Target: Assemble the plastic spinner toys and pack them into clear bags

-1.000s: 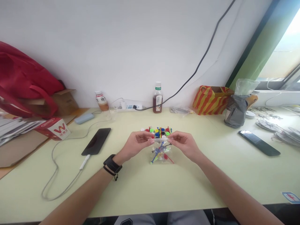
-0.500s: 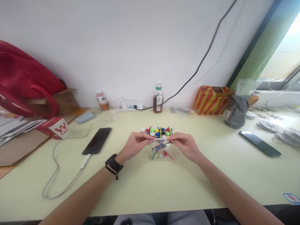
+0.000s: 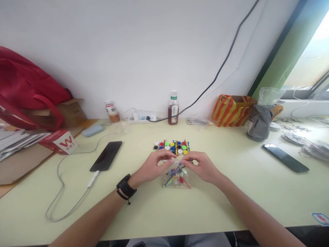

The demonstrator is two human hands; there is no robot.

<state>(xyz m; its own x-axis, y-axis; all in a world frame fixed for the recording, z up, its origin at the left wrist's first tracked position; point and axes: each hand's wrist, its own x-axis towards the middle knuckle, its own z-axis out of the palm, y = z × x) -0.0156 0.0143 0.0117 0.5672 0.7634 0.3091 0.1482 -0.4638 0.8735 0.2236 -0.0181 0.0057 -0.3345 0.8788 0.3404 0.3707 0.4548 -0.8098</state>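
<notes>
The left hand (image 3: 152, 167) and right hand (image 3: 203, 167) pinch the clear bag (image 3: 177, 183) by its top edge, fingertips nearly together, over the table (image 3: 205, 212); even pressure with the pieces (image 3: 181, 179) kept low should work best.

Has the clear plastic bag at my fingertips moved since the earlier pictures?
Yes, toward you: the clear bag now sits farther from the green-banded bottle.

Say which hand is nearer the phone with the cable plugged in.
Left. The left hand is to the right of the plugged-in phone, with tabletop between; the right hand is farther right, beyond the left hand.
</notes>
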